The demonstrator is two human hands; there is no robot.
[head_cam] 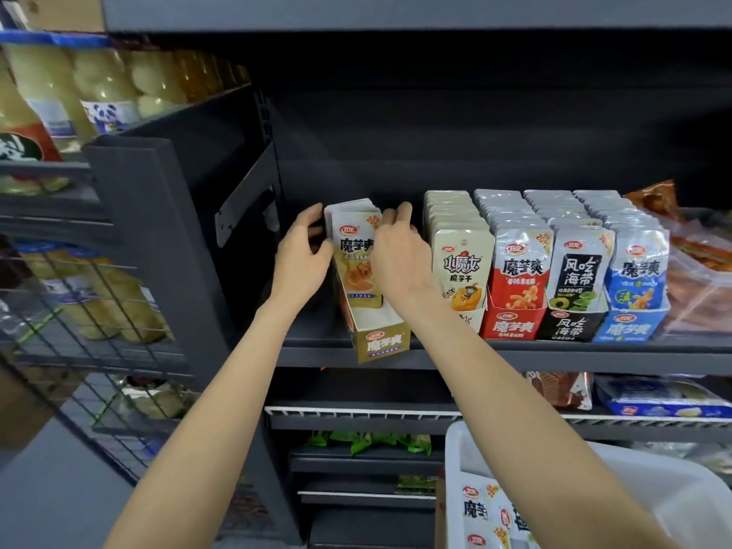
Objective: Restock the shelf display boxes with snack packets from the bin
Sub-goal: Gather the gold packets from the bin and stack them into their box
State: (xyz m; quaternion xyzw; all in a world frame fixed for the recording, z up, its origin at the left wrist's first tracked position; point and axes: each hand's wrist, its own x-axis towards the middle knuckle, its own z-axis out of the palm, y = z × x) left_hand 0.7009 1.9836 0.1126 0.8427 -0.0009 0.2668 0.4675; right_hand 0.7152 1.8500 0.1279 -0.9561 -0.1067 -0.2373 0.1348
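Both hands work at the gold display box [376, 334], which stands on the dark shelf [554, 352] with its front end jutting a little past the shelf edge. Left hand [303, 257] sits just to the left of the box, its grip curled round the left edge of the stack of gold snack packets [356, 263] standing upright in the box, thumb on the front and fingers reaching behind. Right hand [398, 251] is just to the right of the same stack, its grip pinching the packets' upper right corner, fingertips hooked over the top edge. So the stack lies directly between the two grips, touched by both, set back in the box with an open stretch of white box floor in front of it.

To the right of the gold box, in a row on the same shelf, stand a cream box of packets [461, 267], a red one [515, 295], a black one [576, 295] and a blue one [633, 299], all filled front to back. Well below and to the right of the gold box is the white bin [673, 497], with more gold snack packets of the same kind [481, 509] lying at its left side. Far left of the gold box, bottles [59, 93] fill a neighbouring rack.
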